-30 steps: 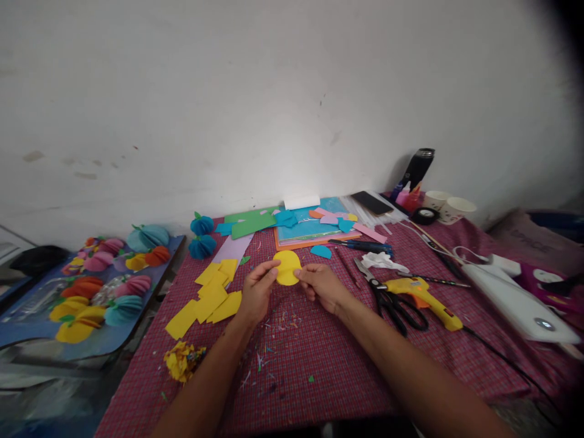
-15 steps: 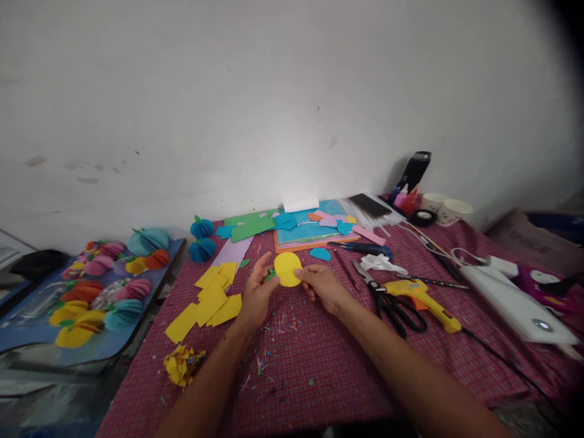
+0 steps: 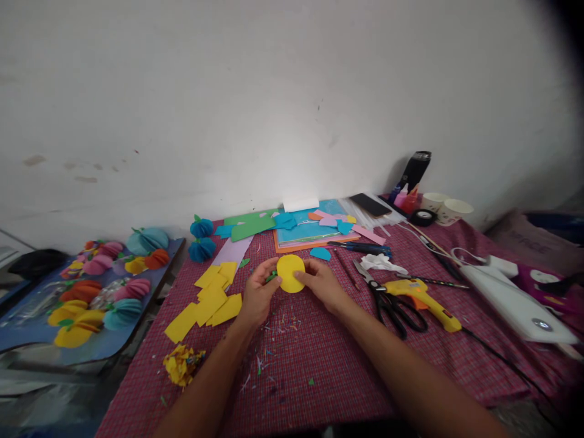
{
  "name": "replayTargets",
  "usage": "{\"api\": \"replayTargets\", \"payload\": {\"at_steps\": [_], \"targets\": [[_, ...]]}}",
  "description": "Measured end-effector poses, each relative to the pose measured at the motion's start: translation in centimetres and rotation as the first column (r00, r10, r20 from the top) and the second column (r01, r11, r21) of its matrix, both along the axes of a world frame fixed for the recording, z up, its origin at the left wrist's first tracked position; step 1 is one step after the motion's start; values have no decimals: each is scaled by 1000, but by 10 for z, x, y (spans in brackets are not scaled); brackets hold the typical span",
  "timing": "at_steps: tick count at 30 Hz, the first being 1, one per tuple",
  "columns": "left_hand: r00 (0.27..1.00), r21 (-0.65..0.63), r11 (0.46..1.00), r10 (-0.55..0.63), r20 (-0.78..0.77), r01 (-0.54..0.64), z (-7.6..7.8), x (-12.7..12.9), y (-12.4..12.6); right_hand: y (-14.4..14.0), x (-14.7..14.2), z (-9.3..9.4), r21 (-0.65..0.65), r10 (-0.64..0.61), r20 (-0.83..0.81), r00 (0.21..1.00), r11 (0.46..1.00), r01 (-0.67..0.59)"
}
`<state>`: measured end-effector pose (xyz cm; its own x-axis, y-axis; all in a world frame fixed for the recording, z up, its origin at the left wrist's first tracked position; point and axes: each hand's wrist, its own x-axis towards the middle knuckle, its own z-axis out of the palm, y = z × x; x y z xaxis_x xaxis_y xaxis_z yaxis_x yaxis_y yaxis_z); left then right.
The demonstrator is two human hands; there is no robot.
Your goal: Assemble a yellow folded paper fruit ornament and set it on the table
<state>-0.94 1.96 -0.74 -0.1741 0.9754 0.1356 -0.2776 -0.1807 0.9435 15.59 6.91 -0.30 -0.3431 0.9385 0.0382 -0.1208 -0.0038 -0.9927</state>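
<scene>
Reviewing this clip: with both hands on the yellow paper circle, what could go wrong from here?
1. The yellow circle is pinched only at its edges by the left hand and right hand, so it may crease or slip.
2. The scissors and glue gun lie just beside the right forearm; a sideways sweep could knock them.
</scene>
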Motion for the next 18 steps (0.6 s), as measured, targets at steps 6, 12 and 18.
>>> {"api": "replayTargets", "payload": {"at_steps": [6, 12, 18], "targets": [[999, -11, 1000, -13, 39, 13, 2, 0, -1, -4, -1, 6, -96, 15, -130, 991, 995, -28], [1000, 2, 1000, 13, -16, -13, 3, 1, -1, -4, -2, 8, -97, 40, -191, 981, 993, -60], [989, 30, 996, 93, -119, -90, 2, 1, -1, -4, -2, 6, -94, 47, -151, 987, 994, -61]]}}
